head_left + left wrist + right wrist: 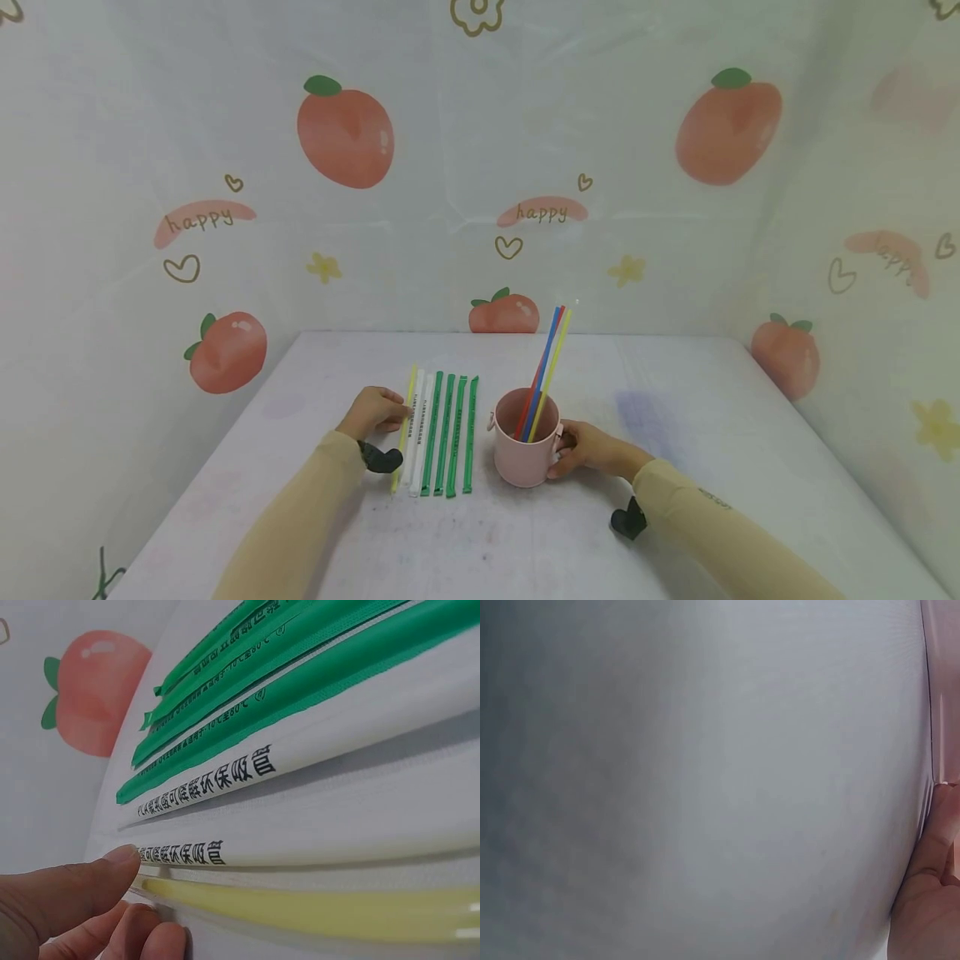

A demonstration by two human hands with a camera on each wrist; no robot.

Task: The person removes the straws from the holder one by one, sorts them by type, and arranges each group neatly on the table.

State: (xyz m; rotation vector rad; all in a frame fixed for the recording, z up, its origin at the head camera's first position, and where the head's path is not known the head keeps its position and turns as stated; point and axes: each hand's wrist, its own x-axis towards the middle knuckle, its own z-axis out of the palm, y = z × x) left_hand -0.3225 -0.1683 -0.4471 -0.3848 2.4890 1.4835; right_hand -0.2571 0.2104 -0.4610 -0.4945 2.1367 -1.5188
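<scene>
A yellow straw (397, 473) lies at the left end of a row of straws on the table. My left hand (375, 410) has its thumb and fingers at this straw, pinching it in the upper part. In the left wrist view the thumb (112, 866) covers part of the straw. Beside it lie white wrapped straws (416, 458) with black print, then several green wrapped straws (442, 442). A pink cup (521, 462) holds red, blue and yellow straws (551, 358) leaning right. My right hand (592, 450) grips the cup at its right side, around the handle; some fingers are hidden.
The white table (570, 550) runs back to a curtain (450, 150) printed with peaches and "happy". The cup stands just right of the green straws. A small ring handle (491, 421) sticks out from the cup's left side.
</scene>
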